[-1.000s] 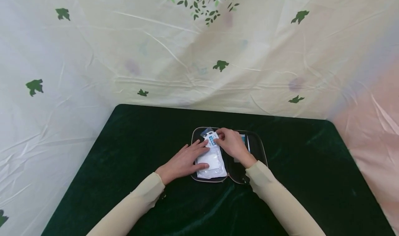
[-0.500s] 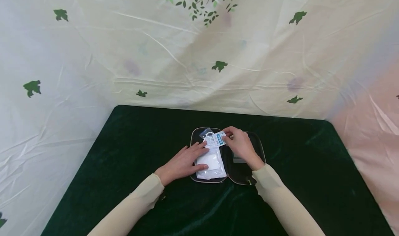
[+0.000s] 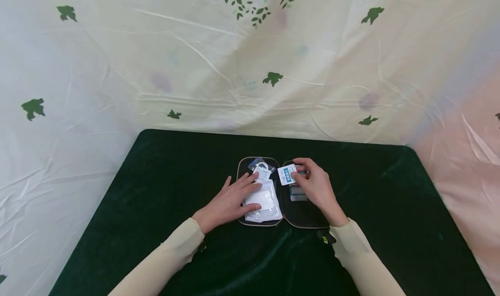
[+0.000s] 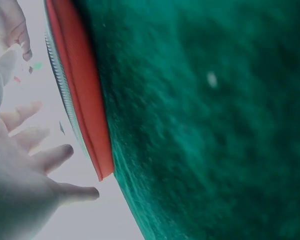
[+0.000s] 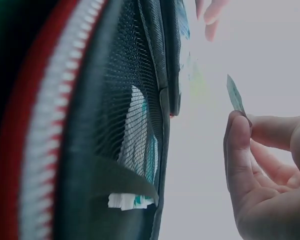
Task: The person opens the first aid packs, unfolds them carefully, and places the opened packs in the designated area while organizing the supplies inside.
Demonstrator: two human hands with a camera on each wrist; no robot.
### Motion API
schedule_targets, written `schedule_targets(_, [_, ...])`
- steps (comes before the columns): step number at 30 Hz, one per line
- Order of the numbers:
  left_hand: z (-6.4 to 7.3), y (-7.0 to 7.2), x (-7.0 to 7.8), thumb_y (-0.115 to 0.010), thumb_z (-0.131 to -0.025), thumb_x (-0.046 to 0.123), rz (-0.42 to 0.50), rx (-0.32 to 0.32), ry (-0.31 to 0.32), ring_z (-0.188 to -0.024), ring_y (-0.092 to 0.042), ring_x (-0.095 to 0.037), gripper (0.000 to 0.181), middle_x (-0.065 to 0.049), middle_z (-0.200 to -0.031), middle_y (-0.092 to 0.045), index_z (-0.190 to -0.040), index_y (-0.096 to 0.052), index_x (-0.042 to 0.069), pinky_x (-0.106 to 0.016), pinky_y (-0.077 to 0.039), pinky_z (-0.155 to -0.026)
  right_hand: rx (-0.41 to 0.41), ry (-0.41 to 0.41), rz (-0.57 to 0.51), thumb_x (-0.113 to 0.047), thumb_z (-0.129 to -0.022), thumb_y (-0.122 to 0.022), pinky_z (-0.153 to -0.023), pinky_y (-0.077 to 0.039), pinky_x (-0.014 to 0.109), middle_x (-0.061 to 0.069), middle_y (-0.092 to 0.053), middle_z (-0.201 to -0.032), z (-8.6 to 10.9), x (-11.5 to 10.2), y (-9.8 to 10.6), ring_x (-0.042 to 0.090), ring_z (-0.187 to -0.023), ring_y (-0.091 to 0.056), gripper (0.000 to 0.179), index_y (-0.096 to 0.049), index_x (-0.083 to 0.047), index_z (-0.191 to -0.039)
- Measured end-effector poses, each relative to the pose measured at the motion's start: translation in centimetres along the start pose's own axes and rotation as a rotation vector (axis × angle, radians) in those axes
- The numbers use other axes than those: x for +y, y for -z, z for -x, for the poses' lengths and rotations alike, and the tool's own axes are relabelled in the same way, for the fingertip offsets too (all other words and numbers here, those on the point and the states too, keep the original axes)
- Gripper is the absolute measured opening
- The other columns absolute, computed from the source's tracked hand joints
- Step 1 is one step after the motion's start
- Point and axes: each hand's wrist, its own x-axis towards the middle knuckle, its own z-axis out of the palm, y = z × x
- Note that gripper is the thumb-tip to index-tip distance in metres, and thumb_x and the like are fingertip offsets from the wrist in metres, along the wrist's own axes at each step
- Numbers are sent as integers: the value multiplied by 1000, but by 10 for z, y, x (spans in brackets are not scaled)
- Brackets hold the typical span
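An open zip case lies spread flat, black inside, with a red outer side in the left wrist view. My right hand pinches a small white-and-blue sachet between thumb and fingers, above the case's right half. Seen edge-on in the right wrist view, the sachet looks thin and flat. My left hand rests on the left half with fingers spread over white plastic-wrapped packets. Beyond its fingertips are a small white packet and a clear bag with a white ring.
In the right half, a mesh pocket holds white and teal packets. A dark green velvet cloth covers the table. Pale fabric printed with leaves and birds hangs behind and at the sides.
My right hand has drawn the sachet from the pile in the left half rightwards, over the right half. My left hand has stayed on the packets.
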Motion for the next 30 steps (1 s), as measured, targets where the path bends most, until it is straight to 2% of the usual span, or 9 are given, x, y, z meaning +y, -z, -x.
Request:
schedule_targets(6, [1,1,10,-61,-100,56,-45,55,-78,-157,-23,-25,67,1,-170,-26,-155,-48,20,-69,-14,-121,49,9,30,-15,-101,-68,-77,-52,36,12,-67,-111,12,2,7,26,-87,-61,18,-68,-9,-118])
schedule_targets(11, [2,-1,20,-60,-102,54,-74,74,-145,-156,-26,-23,64,2,-169,-30,-155,-50,19,-67,-16,-121,48,-26,34,-17,-102,-68,-71,-50,33,11,-67,-108,22,6,14,24,-85,-59,20,-72,-9,-120])
schedule_targets(19, [-4,-6,33,-59,-103,50,-101,43,-217,-156,-25,-24,60,0,-168,-32,-154,-51,18,-65,-17,-122,42,-30,19,-19,-102,-67,-72,-52,28,13,-68,-113,35,11,30,24,-88,-63,25,-70,-9,-125])
schedule_targets(30, [-10,-15,42,-58,-103,53,-191,-24,-238,-157,-24,-26,60,1,-167,-34,-153,-51,21,-65,-15,-122,21,-39,57,-17,-102,-68,-70,-50,26,13,-67,-112,51,24,41,23,-86,-61,28,-69,-8,-128])
